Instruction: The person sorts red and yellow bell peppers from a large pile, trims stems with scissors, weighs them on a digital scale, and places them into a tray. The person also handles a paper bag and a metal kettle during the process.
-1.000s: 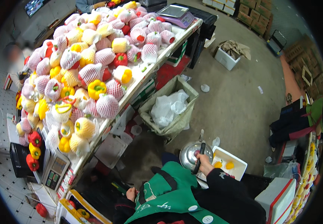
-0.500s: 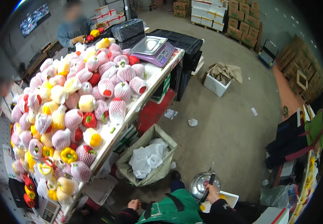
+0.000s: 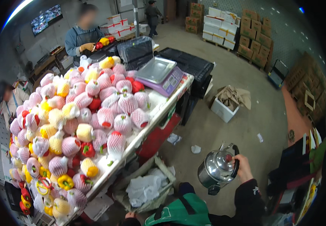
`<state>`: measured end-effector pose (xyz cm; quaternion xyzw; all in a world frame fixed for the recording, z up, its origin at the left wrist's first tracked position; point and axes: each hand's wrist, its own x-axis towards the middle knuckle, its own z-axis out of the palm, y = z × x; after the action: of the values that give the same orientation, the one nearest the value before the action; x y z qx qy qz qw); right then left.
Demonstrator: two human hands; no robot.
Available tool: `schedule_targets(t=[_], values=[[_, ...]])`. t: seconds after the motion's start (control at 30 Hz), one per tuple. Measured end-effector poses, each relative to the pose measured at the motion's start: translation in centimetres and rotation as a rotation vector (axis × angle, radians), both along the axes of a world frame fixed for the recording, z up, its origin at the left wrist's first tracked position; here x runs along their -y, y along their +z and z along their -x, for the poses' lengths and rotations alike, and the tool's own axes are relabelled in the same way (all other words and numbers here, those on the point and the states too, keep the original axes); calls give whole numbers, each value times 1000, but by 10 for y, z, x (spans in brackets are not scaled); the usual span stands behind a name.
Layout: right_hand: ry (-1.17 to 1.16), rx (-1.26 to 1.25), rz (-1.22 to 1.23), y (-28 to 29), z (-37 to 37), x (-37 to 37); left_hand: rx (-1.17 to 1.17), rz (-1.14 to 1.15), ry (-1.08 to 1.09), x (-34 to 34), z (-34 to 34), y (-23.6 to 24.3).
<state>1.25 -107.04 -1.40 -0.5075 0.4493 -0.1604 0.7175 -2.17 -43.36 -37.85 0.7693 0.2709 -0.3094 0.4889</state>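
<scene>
A shiny metal kettle (image 3: 216, 165) with a dark red lid knob hangs above the floor. My right hand (image 3: 243, 167) is closed round its black handle. At the lower edge, only a small part of my left hand (image 3: 130, 214) shows, beside the green sack (image 3: 163, 196) of white foam netting. Its fingers are mostly hidden, and I cannot tell whether it touches the sack. To my left, a long white table (image 3: 155, 124) bears a heap of red and yellow bell peppers (image 3: 87, 150), most in pink or pale foam nets.
A purple weighing scale (image 3: 161, 75) stands at the table's far end, near black crates (image 3: 187, 62). On the floor sits a white foam box (image 3: 225, 109) with brown paper. One person (image 3: 83, 37) holds peppers behind the table; another (image 3: 10, 98) is at the left, and a third (image 3: 152, 19) is far back.
My right hand has raised the kettle from low near my body, forward and to the right. My left hand has dropped lower. The view has shifted, and a person now shows at the back.
</scene>
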Motion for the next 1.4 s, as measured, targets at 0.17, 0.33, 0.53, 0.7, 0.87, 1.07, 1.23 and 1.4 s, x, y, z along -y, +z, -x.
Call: schedule_targets(t=[0.17,0.33,0.53,0.7,0.87,1.07,1.23,1.4], values=[[214,232,44,95,-153,77,-46,-165,13,34,-18,-36],[480,263,270,166,-290,146,-89,-104,136,153,-73,11],[535,275,627,208,-460,248,-104,41,239,278,-122,49],[551,235,653,163,-604,282,-122,70,336,331,-108,58],[480,282,556,91,-692,318,-161,24,395,345,-47,82],[499,370,664,67,-731,343,-111,-9,344,361,27,90],[498,193,583,65,-715,339,-257,44,484,373,34,77],[474,164,592,54,-706,338,-154,257,857,384,15,92]])
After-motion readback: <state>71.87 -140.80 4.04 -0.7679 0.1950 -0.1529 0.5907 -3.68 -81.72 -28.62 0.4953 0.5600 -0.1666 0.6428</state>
